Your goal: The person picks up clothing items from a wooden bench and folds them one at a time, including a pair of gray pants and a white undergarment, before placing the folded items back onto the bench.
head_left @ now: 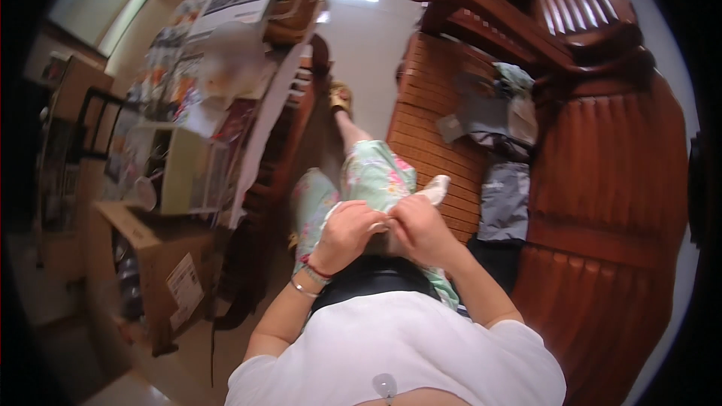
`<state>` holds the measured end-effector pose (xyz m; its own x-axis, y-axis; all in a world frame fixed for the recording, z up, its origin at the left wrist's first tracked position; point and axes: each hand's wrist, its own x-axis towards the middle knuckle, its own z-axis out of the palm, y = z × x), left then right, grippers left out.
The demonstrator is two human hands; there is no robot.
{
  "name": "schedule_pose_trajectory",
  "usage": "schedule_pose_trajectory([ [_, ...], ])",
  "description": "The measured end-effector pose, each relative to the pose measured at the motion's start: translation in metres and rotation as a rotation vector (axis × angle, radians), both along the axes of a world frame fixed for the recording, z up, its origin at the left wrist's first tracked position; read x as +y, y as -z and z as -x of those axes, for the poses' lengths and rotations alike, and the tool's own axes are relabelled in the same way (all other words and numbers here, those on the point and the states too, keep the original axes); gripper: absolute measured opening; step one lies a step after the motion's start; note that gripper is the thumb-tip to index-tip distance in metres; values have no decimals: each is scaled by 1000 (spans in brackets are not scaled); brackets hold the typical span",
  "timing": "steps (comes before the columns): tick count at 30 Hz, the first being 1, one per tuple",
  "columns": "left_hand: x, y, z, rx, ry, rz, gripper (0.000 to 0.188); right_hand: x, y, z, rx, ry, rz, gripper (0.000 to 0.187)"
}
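Note:
My left hand (347, 234) and my right hand (423, 229) meet in front of my waist, fingers pinched together. Between them is a thin white cloth piece (437, 189), whose narrow, sock-like end pokes out beyond the right hand. A bit of white also shows at the left fingers, but most of it is hidden by the hands. Below lies pale green floral fabric (377, 169) over my legs, with black cloth (383, 278) nearer my body. Bracelets circle my left wrist.
On the right, a wooden bench (602, 173) has grey packages (505, 201) beside it on a slatted brown surface (432, 116). To the left stand a cluttered table (263, 120) and an open cardboard box (177, 278). One slippered foot (341, 95) rests on the shiny floor.

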<state>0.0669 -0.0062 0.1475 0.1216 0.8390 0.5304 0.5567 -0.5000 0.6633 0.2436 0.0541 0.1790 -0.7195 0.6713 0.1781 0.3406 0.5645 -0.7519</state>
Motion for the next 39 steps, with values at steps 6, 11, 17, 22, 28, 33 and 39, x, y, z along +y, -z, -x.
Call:
schedule_pose_trajectory([
  [6,-13,-5,-4,164,-122,49,27,-8,16,6,106,48,34,9],
  [11,-15,5,-13,79,-84,0,16,-18,15,6,155,156,118,10],
  [17,-10,2,-21,86,-214,14,14,-11,18,5,215,172,236,11],
  [22,40,-42,-23,160,-132,-125,16,22,-3,-9,162,155,-6,13],
  [28,82,-73,-39,136,-202,-326,18,128,-25,-50,314,399,26,15],
  [33,76,-8,-34,252,40,201,26,268,36,-107,373,424,445,24],
  [39,66,106,-45,383,152,473,43,359,188,-268,-208,1370,57,69],
])
